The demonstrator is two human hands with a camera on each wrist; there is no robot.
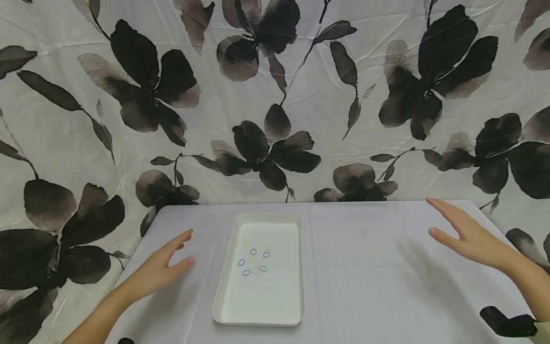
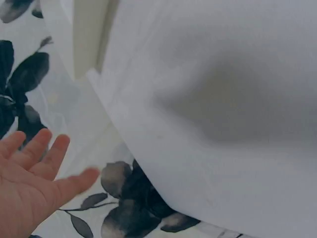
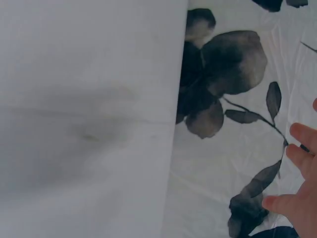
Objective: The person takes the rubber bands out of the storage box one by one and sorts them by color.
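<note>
A white rectangular tray [image 1: 262,310] lies on the white-covered table. Inside it are several small thin rings: blue rings [image 1: 263,268] and paler yellow rings [image 1: 255,270], scattered loosely about its middle. To the left of the tray hovers my left hand [image 1: 161,267], fingers extended, thumb apart, holding nothing. My right hand [image 1: 472,239] is well off to the right, raised above the table's far right part with fingers straight and nothing in them. Both wrist views show spread fingers on the left hand [image 2: 34,183] and the right hand [image 3: 297,183], touching nothing.
The white tabletop [image 1: 365,277] ends at a far edge just beyond the tray. A pale cloth with dark flowers [image 1: 275,157] hangs behind it. Near my right wrist is a black strap-like piece [image 1: 509,322].
</note>
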